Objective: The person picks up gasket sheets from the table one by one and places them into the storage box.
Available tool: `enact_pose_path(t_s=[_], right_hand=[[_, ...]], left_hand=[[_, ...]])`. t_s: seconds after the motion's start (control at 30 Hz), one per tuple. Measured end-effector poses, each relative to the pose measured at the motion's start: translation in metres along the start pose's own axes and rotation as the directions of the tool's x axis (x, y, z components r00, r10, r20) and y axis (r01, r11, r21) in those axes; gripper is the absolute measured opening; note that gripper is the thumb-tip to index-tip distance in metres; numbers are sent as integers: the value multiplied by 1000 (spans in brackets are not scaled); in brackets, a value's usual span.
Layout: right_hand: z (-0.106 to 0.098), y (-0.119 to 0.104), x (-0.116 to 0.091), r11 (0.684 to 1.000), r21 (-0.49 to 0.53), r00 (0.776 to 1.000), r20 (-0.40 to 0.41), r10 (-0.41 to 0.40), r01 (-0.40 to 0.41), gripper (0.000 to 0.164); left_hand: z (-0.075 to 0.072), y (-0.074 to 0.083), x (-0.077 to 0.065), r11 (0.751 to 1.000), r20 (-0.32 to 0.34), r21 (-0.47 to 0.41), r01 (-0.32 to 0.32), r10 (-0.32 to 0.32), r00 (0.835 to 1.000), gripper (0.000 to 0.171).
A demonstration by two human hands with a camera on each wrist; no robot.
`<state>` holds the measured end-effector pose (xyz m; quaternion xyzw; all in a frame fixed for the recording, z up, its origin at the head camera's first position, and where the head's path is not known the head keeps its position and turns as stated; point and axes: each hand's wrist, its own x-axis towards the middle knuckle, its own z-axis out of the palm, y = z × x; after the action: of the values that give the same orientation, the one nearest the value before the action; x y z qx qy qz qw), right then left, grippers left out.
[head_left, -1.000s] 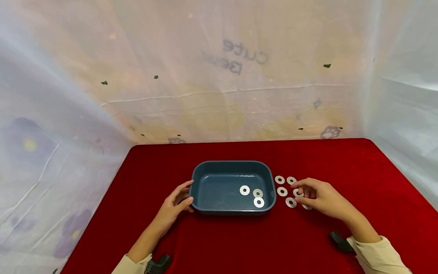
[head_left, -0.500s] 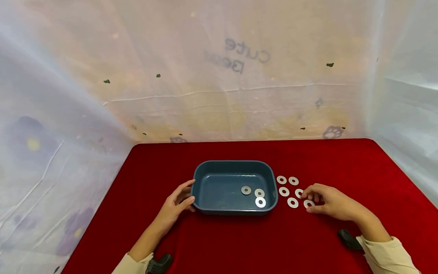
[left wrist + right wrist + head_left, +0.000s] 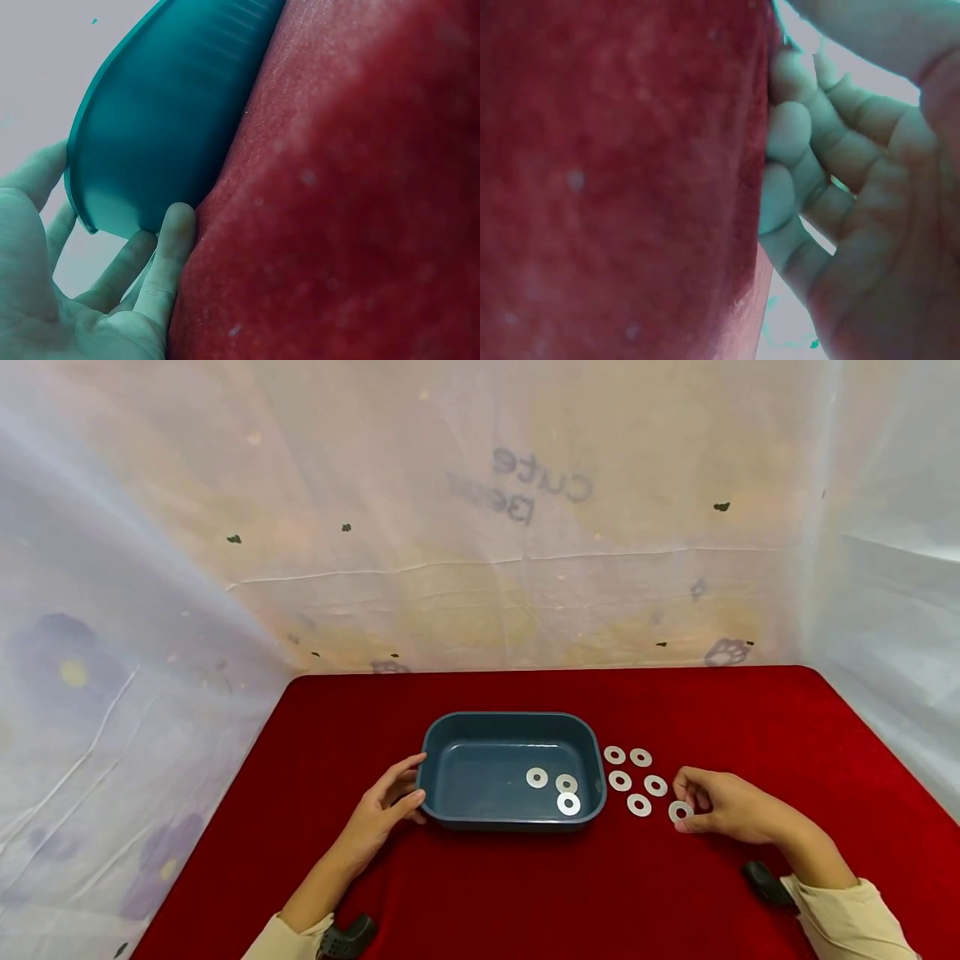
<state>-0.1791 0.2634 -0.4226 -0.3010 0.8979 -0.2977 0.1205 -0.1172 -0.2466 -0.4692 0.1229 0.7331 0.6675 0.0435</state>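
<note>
A table covered in plush red cloth is rounded at both far corners. Beyond its far edge, a pale yellow-and-pink sheet is hung, crossed by a thin horizontal crease and printed with mirrored grey lettering, of which "cute" can be read. Small dark blotches are scattered over it, and a purple paw print is seen near the far right corner. The left edge is flanked by a whitish sheet patterned with a purple, yellow-centred flower, the right edge by a pale bluish-white sheet.
</note>
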Motion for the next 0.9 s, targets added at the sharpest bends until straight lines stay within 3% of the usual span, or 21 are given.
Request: enact_pose_path(t_s=[0.23,0.47,0.9], right_hand=[[0,0,0,999,-2,999,-10,-50,50,34],[-2,6,-3,995,43,995,42,-89,87,36],[-3,9,-4,994,64,995,44,-86,83,28]], left_hand=[[-1,0,0,1000,2,-5,-5,5,1000,54],[-1,0,0,1000,6,-1,0,0,1000,53],[0,1,0,1000,0,5,-2,2,1000,54]])
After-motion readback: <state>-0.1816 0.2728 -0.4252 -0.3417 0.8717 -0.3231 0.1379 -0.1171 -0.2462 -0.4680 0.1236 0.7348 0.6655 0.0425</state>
